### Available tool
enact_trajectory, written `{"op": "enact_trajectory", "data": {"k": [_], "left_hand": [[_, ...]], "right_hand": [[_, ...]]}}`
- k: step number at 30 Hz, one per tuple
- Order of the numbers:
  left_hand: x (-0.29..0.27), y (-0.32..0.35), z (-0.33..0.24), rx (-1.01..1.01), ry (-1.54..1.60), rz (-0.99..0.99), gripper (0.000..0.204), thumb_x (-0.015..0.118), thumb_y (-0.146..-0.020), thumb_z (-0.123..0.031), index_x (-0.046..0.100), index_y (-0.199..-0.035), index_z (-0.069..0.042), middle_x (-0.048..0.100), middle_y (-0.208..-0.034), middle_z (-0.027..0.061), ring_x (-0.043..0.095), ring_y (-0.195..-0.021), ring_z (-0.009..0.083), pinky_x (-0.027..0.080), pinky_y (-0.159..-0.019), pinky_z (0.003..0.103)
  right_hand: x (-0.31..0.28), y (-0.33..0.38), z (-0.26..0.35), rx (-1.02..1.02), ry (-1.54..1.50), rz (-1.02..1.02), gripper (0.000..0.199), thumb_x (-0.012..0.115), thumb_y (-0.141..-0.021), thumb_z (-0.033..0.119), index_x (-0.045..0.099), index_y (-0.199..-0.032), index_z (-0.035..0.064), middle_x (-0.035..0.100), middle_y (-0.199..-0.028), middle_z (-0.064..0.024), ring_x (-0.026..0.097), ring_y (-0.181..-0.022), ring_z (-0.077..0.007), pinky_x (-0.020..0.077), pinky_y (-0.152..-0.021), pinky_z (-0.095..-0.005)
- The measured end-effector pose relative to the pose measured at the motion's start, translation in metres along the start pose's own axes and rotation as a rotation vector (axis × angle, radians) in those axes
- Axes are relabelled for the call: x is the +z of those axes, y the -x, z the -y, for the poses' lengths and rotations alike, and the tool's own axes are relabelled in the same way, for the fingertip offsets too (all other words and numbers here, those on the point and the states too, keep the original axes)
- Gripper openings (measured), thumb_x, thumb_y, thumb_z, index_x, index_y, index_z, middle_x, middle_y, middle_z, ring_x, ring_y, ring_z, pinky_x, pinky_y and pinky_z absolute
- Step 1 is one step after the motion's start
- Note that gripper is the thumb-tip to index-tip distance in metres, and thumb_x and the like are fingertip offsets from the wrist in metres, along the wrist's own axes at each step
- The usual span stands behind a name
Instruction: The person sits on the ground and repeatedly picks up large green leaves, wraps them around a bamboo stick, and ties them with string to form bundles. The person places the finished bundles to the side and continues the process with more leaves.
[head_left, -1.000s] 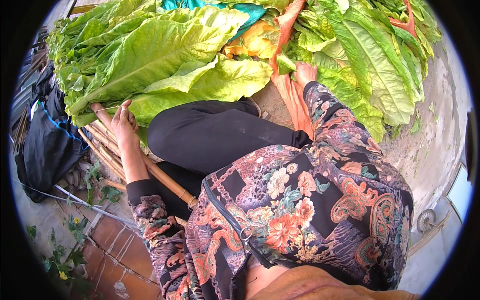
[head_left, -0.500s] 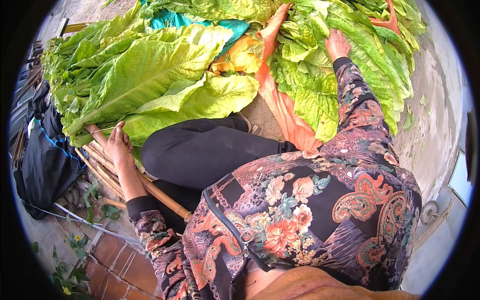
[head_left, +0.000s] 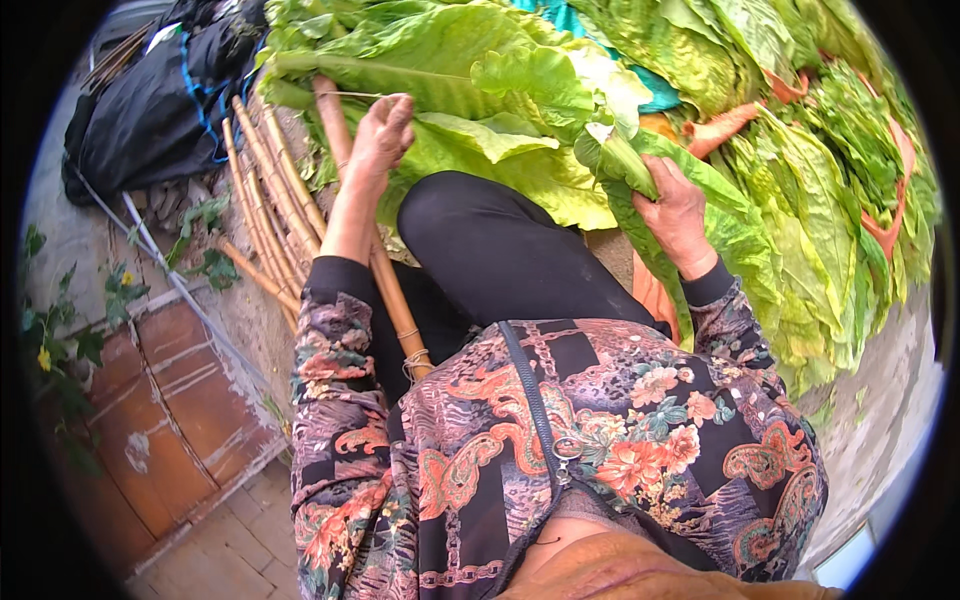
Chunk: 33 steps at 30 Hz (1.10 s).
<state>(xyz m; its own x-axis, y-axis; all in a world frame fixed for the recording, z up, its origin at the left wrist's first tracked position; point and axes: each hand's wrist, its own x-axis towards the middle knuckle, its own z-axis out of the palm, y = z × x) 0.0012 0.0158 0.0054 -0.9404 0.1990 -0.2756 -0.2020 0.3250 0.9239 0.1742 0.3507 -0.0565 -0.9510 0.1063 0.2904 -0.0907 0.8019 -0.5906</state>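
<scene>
Back from the heap comes your right hand (head_left: 672, 205), which half a second ago was reaching in among the leaves and now has its fingers closed around a leafy bunch (head_left: 618, 162), stem ends tipped toward your left. Nearest you, a bamboo pole (head_left: 395, 290) slants up past your dark-trousered knee (head_left: 490, 215). Beyond it your left hand (head_left: 382, 135) pinches a thin string (head_left: 355, 94), drawn straight to the pole's upper end. So that's leaves in one hand and string in the other, apart but both ahead of your knee. Broad green leaves (head_left: 420, 75) lie around that upper end, spare canes (head_left: 275, 185) off to the left. Farther out, the big leaf heap (head_left: 810, 200) spreads rightward around orange cloth (head_left: 722, 128); a black sheet (head_left: 140, 130) sits far left.
</scene>
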Motion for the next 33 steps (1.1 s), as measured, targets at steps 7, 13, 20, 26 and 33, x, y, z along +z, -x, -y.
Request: {"op": "enact_trajectory", "data": {"k": [7, 13, 20, 26, 33], "left_hand": [[0.004, 0.013, -0.011, 0.079, 0.155, 0.057, 0.044, 0.067, -0.084, -0.038, 0.053, -0.112, -0.007, 0.056, -0.079, -0.0042, 0.043, -0.056, 0.0010, 0.030, -0.045, 0.016], [0.015, 0.012, -0.017, 0.224, 0.276, 0.041, 0.027, 0.058, -0.091, -0.026, 0.053, -0.113, -0.009, 0.055, -0.077, -0.0057, 0.043, -0.059, 0.0006, 0.032, -0.049, 0.016], [0.001, 0.047, -0.042, 0.358, -0.602, -0.269, 0.040, 0.054, -0.091, -0.038, 0.057, -0.105, 0.000, 0.063, -0.069, 0.0174, 0.064, -0.069, 0.0328, 0.050, -0.064, 0.042], [-0.001, 0.031, -0.094, 0.580, -0.964, -0.270, 0.016, 0.053, -0.086, -0.017, 0.064, -0.084, -0.006, 0.063, -0.074, 0.0188, 0.062, -0.069, 0.0395, 0.051, -0.066, 0.046], [-0.126, -0.046, -0.057, 0.041, -0.130, -0.094, 0.023, 0.064, -0.085, -0.021, 0.070, -0.101, -0.005, 0.069, -0.078, 0.0054, 0.063, -0.066, 0.0108, 0.046, -0.054, 0.024]], "right_hand": [[0.030, -0.047, 0.067, -0.230, -0.163, 0.246, 0.045, 0.070, -0.072, 0.013, 0.054, -0.114, 0.0107, 0.057, -0.096, -0.0099, 0.060, -0.087, -0.0317, 0.0482, -0.071, -0.0392], [0.031, -0.125, 0.101, -0.283, -0.287, 0.194, 0.054, 0.067, -0.077, 0.027, 0.048, -0.121, 0.0024, 0.058, -0.105, -0.0178, 0.058, -0.094, -0.0361, 0.0462, -0.081, -0.0411], [0.077, -0.168, 0.085, -0.125, -0.735, 0.302, 0.030, 0.060, -0.080, 0.006, 0.058, -0.110, 0.0019, 0.065, -0.098, -0.0107, 0.062, -0.093, -0.0186, 0.0471, -0.084, -0.0300], [0.088, -0.257, 0.185, -0.679, 0.075, 0.274, 0.032, 0.062, -0.077, 0.017, 0.058, -0.107, 0.0106, 0.064, -0.095, -0.0156, 0.061, -0.095, -0.0328, 0.0491, -0.080, -0.0422], [0.107, -0.261, 0.169, -0.635, -0.335, 0.638, 0.034, 0.063, -0.075, 0.014, 0.061, -0.109, 0.0112, 0.066, -0.092, -0.0152, 0.063, -0.088, -0.0317, 0.0480, -0.079, -0.0384]]}}
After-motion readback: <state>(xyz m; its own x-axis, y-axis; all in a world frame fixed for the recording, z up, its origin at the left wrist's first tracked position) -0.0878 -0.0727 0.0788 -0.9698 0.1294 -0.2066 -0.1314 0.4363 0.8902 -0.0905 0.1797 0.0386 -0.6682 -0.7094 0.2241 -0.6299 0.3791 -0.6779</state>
